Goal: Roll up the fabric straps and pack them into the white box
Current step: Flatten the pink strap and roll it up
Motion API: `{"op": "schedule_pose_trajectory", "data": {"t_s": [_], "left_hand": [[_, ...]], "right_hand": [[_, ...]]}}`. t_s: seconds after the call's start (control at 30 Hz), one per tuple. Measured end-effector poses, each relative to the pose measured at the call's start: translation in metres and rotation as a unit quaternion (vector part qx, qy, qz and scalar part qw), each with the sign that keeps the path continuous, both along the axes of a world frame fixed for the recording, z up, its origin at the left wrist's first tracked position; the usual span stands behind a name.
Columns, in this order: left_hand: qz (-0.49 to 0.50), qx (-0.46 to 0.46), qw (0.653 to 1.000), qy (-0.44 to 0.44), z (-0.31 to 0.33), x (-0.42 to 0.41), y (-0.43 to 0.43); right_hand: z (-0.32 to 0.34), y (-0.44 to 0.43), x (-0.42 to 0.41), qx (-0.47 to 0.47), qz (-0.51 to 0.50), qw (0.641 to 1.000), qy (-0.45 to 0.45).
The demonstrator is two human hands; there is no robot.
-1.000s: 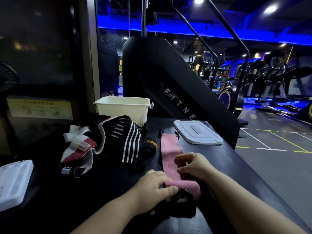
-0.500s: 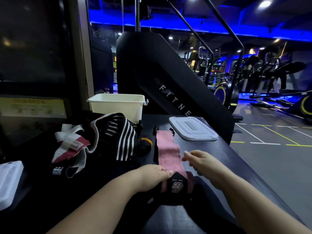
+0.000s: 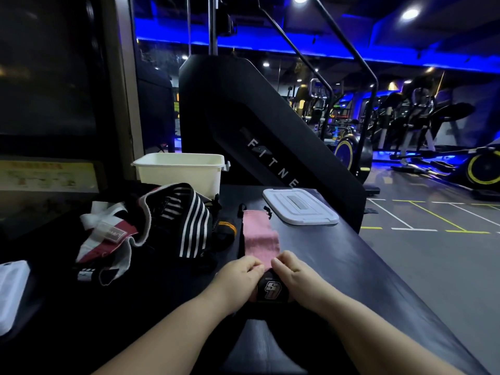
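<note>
The pink strap [image 3: 259, 239] lies flat on the dark surface [image 3: 351, 266], its long part pointing far away. Its near end is a small roll with a black tag. The left hand [image 3: 238, 277] and right hand [image 3: 295, 277] sit one on each side, each grip pinching the roll with curled fingers, likely so it winds tight and even. More straps [image 3: 173, 220] wait in a pile on the left. The white box [image 3: 178, 174] stands open behind them, its lid [image 3: 300, 209] off to the right, ready for rolls
</note>
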State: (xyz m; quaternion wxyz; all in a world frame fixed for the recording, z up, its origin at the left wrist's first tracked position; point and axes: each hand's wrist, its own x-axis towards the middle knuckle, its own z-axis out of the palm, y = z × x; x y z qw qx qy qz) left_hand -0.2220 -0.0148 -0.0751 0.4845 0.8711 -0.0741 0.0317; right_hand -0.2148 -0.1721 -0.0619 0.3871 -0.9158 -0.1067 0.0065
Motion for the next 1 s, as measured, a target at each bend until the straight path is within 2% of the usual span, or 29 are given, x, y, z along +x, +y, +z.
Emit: {"op": "schedule_pose_trajectory", "data": {"t_s": [0.07,0.2,0.33,0.4,0.5,0.6,0.7,0.8,1.0], "left_hand": [[0.001,-0.012,1.0,0.012,-0.002,0.004,0.001],[-0.008,0.067,0.998,0.005,-0.001,0.011,0.006],[-0.051,0.088,0.995,0.02,0.004,0.02,0.009],[-0.045,0.047,0.998,-0.012,0.001,0.021,0.007],[-0.017,-0.071,0.993,-0.093,-0.004,0.02,0.005],[-0.048,-0.142,0.985,-0.08,-0.005,0.019,0.004],[-0.06,-0.147,0.985,-0.068,-0.004,0.018,0.005],[-0.07,-0.126,0.987,-0.073,-0.002,0.016,0.01],[-0.115,-0.118,0.985,-0.041,0.003,0.008,0.022]], "right_hand": [[0.003,-0.001,0.004,-0.002,0.003,1.0,0.002],[0.006,-0.004,0.014,0.024,-0.007,1.0,-0.01],[-0.001,-0.003,0.018,0.031,-0.04,0.998,-0.048],[-0.004,-0.003,0.018,0.023,-0.067,0.995,-0.071],[-0.008,-0.004,0.018,0.051,-0.093,0.991,-0.085],[-0.013,-0.004,0.019,0.078,-0.1,0.984,-0.121],[-0.009,-0.011,0.014,0.112,-0.062,0.985,-0.113],[-0.001,-0.029,0.007,0.16,0.033,0.986,-0.041],[-0.004,-0.046,0.011,0.096,0.091,0.991,-0.021]]}}
